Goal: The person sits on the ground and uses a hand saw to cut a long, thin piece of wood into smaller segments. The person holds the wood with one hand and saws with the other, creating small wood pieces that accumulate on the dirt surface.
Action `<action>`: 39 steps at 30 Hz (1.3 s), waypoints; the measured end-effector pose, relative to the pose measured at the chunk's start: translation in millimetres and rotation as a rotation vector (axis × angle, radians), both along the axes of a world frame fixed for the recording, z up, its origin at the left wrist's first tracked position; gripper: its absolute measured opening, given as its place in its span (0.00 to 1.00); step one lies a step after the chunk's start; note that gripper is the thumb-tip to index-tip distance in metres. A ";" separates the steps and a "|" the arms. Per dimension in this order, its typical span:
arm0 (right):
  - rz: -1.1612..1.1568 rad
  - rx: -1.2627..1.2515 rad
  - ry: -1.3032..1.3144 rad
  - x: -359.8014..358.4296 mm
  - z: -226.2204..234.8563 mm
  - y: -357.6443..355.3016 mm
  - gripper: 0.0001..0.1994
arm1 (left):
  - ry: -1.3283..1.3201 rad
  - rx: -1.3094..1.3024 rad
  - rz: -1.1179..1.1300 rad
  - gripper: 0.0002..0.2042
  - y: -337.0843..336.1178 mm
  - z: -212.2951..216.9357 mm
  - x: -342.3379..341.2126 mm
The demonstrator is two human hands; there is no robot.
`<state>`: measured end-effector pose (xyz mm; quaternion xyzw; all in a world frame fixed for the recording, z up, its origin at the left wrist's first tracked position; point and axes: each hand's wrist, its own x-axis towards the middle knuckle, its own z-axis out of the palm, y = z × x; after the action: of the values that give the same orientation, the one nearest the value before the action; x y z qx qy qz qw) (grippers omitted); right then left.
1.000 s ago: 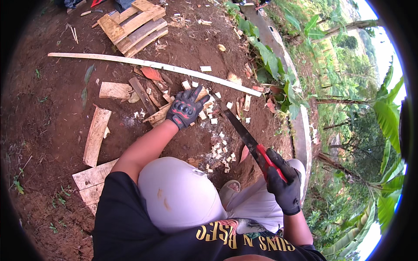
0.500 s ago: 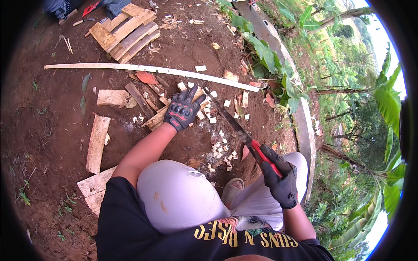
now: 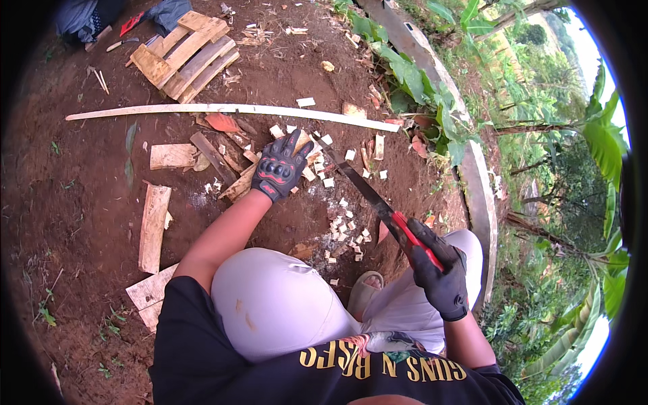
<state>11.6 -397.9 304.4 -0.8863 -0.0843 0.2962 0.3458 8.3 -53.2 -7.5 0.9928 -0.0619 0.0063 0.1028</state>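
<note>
My left hand (image 3: 279, 167), in a black glove with red trim, lies with fingers spread over a piece of wood (image 3: 237, 185). The wood sticks out on both sides beneath the palm and fingers. In a dark glove, my right hand (image 3: 440, 273) is closed around the red and black handle of a handsaw (image 3: 368, 194). The dark blade slants up and left, its tip end beside the fingers of my left hand at the wood. Whether the teeth touch the wood, I cannot tell. Small cut wood blocks (image 3: 343, 229) lie scattered on the soil below the blade.
A long pale wood strip (image 3: 202, 108) lies across the ground beyond my hands. Farther left is a stack of boards (image 3: 185, 57), with a knife (image 3: 121, 44) nearby. Loose planks (image 3: 154, 228) lie at my left. A concrete edge (image 3: 480, 209) and plants border the right side.
My right hand and the saw have shifted slightly right and back. The left hand stays on the wood with fingers spread. The whole view has turned a little.
</note>
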 end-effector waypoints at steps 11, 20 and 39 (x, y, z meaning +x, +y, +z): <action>0.202 0.013 -0.234 4.1 -3.9 -4.4 0.22 | 0.016 0.007 0.059 0.26 -2.1 -6.5 3.1; 0.089 0.097 -0.171 31.8 -56.0 47.8 0.22 | 0.009 -0.069 0.119 0.26 -3.5 -7.4 34.0; 0.154 0.019 -0.237 35.6 16.6 12.0 0.21 | 0.042 -0.021 0.114 0.26 2.7 -9.1 30.5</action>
<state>47.2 -385.9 321.0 -0.9026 -0.1953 0.2143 0.3181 38.8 -50.5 -16.6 0.9934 -0.0028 -0.0079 0.1141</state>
